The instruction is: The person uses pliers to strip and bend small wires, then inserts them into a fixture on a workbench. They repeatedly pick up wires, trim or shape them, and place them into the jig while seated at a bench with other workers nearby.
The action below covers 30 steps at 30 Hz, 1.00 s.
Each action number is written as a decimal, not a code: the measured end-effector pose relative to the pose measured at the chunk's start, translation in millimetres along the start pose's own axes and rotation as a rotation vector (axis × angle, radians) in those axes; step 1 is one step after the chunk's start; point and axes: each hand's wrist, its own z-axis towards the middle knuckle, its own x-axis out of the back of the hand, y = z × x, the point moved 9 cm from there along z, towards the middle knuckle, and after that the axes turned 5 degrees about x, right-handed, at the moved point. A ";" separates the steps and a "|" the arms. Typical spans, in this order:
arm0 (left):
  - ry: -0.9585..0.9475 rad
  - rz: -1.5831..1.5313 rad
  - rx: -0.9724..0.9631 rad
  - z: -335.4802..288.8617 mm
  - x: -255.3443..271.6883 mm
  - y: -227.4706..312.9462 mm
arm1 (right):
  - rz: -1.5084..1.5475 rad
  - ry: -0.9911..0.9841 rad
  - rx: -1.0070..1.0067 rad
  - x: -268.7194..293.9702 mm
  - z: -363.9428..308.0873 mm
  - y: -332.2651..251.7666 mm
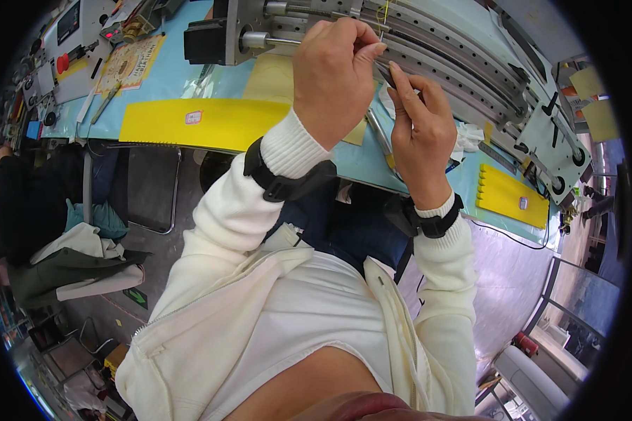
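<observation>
Both of my hands are raised in front of a long metal linear rail machine (456, 67) with rods and rows of holes. My left hand (336, 77) is closed in a pinch, thumb and forefinger meeting. A thin yellow thread (385, 12) shows just above those fingertips; whether they grip it is unclear. My right hand (423, 130) is close by on the right, its thumb and fingers drawn together. Anything between them is too small to make out. Below and between the hands lies a slim metal tool (379, 131) on the blue table mat.
A yellow board (196, 125) lies along the near table edge at left, a notched yellow piece (512, 196) at right. White crumpled tissue (467, 138) is beside my right hand. A black motor (207, 43) ends the rail. A screwdriver-like tool (105, 104) lies far left.
</observation>
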 end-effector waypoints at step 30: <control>0.177 0.229 -0.201 33.1 29.2 24.6 | 0.007 0.244 0.091 58.7 38.6 4.7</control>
